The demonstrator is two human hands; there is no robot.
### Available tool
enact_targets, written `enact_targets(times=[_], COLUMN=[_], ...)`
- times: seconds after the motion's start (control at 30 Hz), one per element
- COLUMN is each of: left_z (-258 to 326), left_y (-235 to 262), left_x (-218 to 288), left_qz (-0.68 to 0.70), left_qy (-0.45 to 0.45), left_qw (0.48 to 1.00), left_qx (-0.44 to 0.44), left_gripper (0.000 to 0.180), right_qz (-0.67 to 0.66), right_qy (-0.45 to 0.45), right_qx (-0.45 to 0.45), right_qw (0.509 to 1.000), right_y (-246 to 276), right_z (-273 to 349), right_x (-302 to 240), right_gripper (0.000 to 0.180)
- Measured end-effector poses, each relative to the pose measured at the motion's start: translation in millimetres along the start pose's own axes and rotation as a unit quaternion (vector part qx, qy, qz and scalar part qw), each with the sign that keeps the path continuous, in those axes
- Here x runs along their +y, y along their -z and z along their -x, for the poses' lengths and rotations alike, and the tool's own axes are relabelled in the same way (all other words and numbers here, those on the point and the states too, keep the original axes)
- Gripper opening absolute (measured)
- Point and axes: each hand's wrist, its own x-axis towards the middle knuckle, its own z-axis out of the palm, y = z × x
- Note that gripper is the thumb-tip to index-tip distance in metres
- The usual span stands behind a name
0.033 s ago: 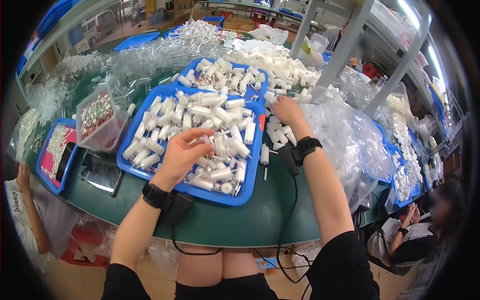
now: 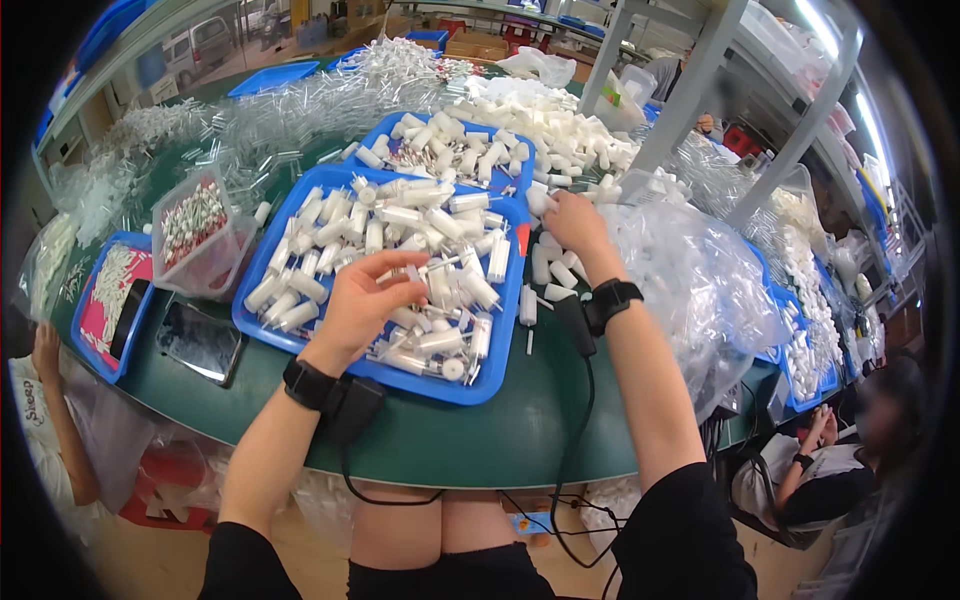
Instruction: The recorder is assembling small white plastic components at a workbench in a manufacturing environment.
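My left hand (image 2: 365, 300) is over the large blue tray (image 2: 262, 338), its thumb and fingers pinched on a small whitish plastic part (image 2: 413, 273). A thin white stem seems to run from that part to the right, though the clutter beneath blurs its outline. White cylinders (image 2: 440, 343) with thin stems fill the tray in a loose heap. To the right of the tray, my right hand (image 2: 577, 224) has its fingers closed at a white plastic cylinder (image 2: 540, 199) at the pile's edge. More short white cylinders (image 2: 545, 262) lie loose below that hand.
A second blue tray (image 2: 524, 178) adjoins behind. On the left are a clear tub (image 2: 190, 255) of red-and-white parts, a phone (image 2: 200, 342) and a small blue tray (image 2: 88, 345). A clear plastic bag (image 2: 690, 290) and a grey frame post (image 2: 680, 110) stand right. Co-workers sit on both sides.
My right hand has shifted slightly, and a white cylinder now shows more plainly at its fingertips. My left hand keeps its pinch almost in place.
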Motion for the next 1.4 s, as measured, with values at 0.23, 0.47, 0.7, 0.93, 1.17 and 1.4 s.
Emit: enact_targets(times=[0.23, 0.47, 0.7, 0.93, 1.17, 1.4], left_z=[3, 5, 6, 7, 11, 11], left_y=[-4, -6, -11, -11, -15, -18], left_x=[2, -1, -1, 0, 4, -2], left_qz=[0.001, -0.034, -0.040, -0.045, -0.055, -0.070], left_qy=[-0.018, -0.039, -0.049, -0.056, -0.039, -0.062], left_qw=[1.000, 0.998, 0.997, 0.997, 0.998, 0.995], left_qx=[0.016, 0.030, 0.034, 0.032, 0.001, -0.028], left_gripper=[0.028, 0.029, 0.027, 0.026, 0.023, 0.021], right_qz=[0.040, -0.535, -0.495, -0.410, -0.394, -0.282], right_qy=[0.021, 0.156, 0.226, 0.242, 0.281, 0.284], right_qx=[0.300, -0.087, -0.020, -0.002, 0.057, 0.077], right_qw=[0.953, 0.825, 0.839, 0.879, 0.873, 0.913], right_y=[28, 29, 35, 43, 38, 44], right_z=[85, 154, 160, 161, 169, 177], right_x=[-27, -57, -59, -54, -66, -72], right_gripper=[0.029, 0.026, 0.032, 0.031, 0.029, 0.028])
